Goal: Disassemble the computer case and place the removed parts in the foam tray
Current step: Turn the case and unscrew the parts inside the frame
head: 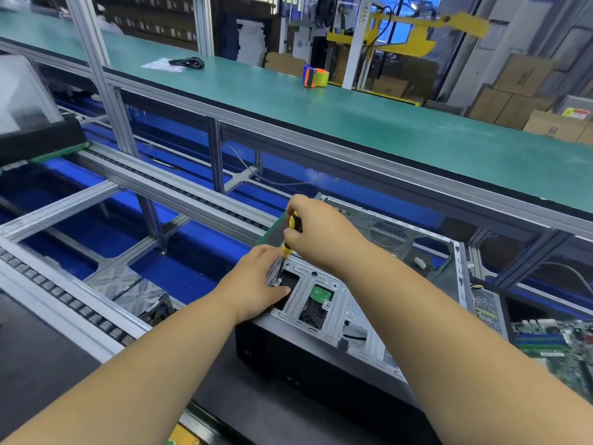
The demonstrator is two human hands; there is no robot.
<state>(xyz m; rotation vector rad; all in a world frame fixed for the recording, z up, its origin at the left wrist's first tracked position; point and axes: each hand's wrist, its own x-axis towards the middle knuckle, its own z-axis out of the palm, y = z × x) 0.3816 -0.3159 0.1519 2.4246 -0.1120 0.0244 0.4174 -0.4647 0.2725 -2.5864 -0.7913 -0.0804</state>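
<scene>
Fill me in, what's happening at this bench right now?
A person is unscrewing the metal drive bracket of an opened computer case. The right hand grips a yellow-and-black screwdriver, its tip on a screw at the bracket's near-left corner. The left hand rests on the case beside that screw, steadying it. A bare motherboard lies to the right. No foam tray can be made out in view.

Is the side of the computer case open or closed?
Open: the case has no side cover; its metal bracket and inside show.
</scene>
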